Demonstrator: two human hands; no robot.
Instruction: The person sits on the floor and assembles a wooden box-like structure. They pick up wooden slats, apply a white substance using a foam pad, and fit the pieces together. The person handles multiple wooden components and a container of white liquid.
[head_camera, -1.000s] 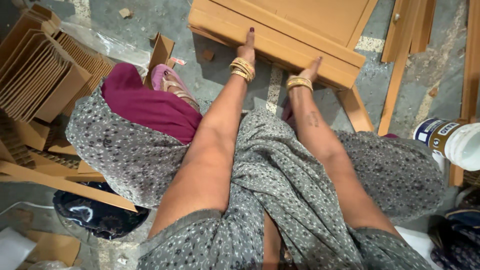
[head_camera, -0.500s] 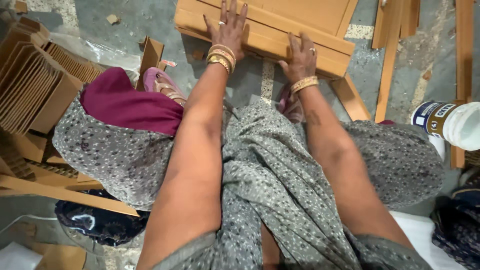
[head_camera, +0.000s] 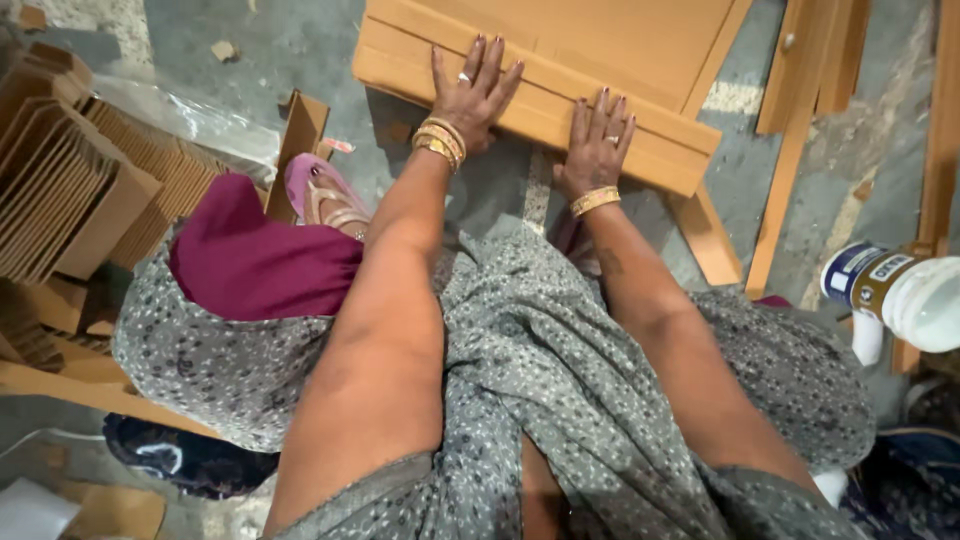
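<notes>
A light wooden framed panel (head_camera: 560, 60) lies on the grey floor in front of me. My left hand (head_camera: 475, 88) rests flat on its near rail, fingers spread, gold bangles at the wrist. My right hand (head_camera: 598, 140) lies flat on the same rail a little to the right, fingers apart, with a gold bangle. Neither hand grips anything. My knees in grey patterned cloth fill the lower part of the view.
Stacked brown cardboard pieces (head_camera: 70, 190) stand at the left. A pink sandal on my foot (head_camera: 325, 195) sits near a small wooden block (head_camera: 300, 130). Loose wooden strips (head_camera: 790, 130) lie at the right, beside a white glue bottle (head_camera: 900, 295). A dark cushion (head_camera: 180, 460) lies lower left.
Both hands have slid from the panel's near edge up onto its rail and spread flat. The view has tilted, bringing the panel lower in the frame.
</notes>
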